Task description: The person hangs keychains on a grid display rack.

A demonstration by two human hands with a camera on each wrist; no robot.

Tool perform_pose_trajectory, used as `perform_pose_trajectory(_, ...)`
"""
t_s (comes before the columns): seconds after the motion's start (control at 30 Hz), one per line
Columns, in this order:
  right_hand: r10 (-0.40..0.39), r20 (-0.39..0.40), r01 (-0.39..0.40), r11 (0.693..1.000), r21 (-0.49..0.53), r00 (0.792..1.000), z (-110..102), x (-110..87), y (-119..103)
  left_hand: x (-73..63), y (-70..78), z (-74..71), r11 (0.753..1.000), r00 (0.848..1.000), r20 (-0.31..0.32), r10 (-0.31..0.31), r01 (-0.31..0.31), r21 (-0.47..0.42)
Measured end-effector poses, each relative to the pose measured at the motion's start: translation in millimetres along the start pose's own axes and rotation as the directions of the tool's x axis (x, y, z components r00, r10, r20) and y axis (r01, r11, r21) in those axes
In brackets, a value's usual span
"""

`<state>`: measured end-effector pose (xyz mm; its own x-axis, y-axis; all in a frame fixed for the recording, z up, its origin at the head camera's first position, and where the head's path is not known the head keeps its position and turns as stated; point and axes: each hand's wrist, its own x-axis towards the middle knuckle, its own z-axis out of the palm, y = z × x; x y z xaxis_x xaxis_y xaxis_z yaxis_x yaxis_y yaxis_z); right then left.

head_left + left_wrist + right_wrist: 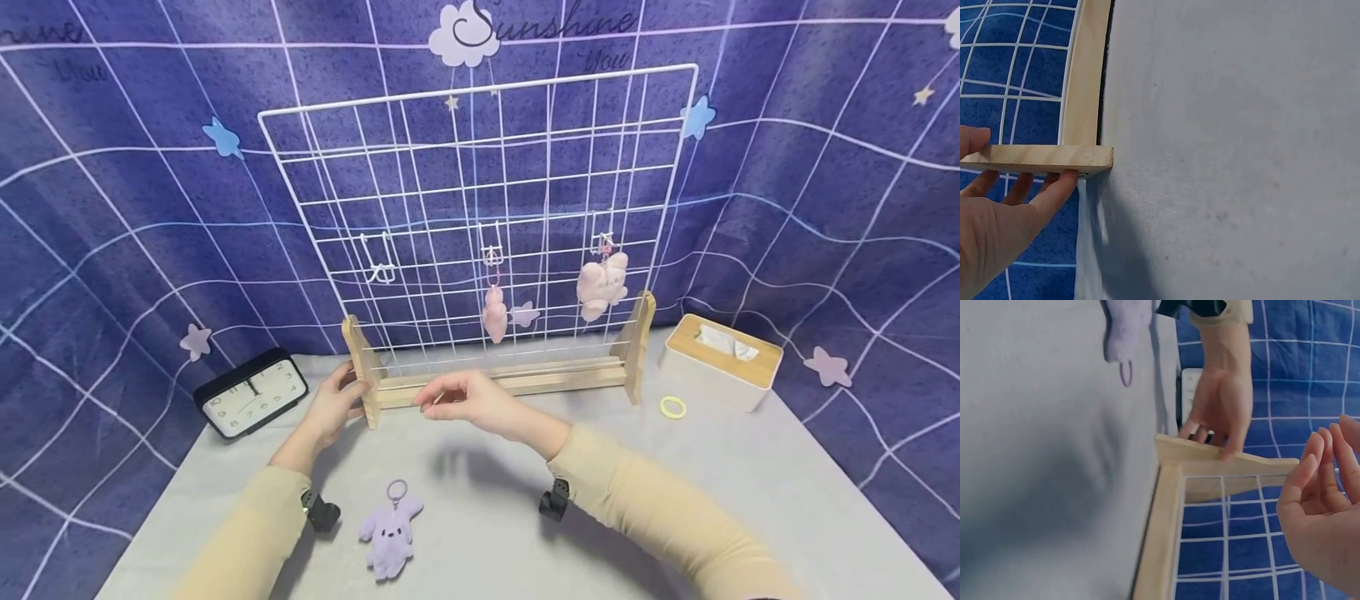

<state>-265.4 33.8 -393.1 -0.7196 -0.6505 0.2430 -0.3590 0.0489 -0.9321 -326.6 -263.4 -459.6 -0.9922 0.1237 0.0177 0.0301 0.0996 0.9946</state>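
My left hand [328,410] grips the left wooden end piece [359,352] of a stand that carries an upright white wire grid [480,89]. In the left wrist view the thumb lies on one face of the wooden end piece [1041,154] and the fingers on the other. My right hand [480,404] hovers before the stand's wooden base bar, fingers loosely bent and holding nothing. A pink plush keychain [494,314] and a pale pink plush keychain [602,287] hang from hooks on the grid. The left hook [382,272] carries no plush.
A purple plush keychain [390,540] lies on the table near the front, between the forearms. To the left stands a black-framed clock [251,396]. At right are a tissue box [720,362] with a wooden lid and a yellow ring [672,416]. Behind hangs a blue curtain [150,267].
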Motion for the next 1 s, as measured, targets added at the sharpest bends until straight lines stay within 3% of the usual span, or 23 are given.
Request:
perform_pose_trajectory(0.17, 0.047, 0.016, -0.048, 0.998, 0.033, 0.999, 12, 3.3, 11, 1.7, -0.6, 3.2, 1.0, 1.0, -0.003, -0.003, 0.003, -0.002)
perform_pose_trajectory(0.53, 0.092, 0.072, -0.093, 0.996, 0.006, 0.993, 43, 13.0, 34, -3.1, 1.6, -1.7, 1.0, 1.0, -0.013, -0.006, 0.006, 0.002)
perform_pose_trajectory(1.0, 0.131, 0.177, -0.11, 0.987, -0.121, 0.976, 67, 16.3, 57, -3.9, 4.6, 2.2, 1.0, 1.0, 0.005, 0.001, -0.001, -0.021)
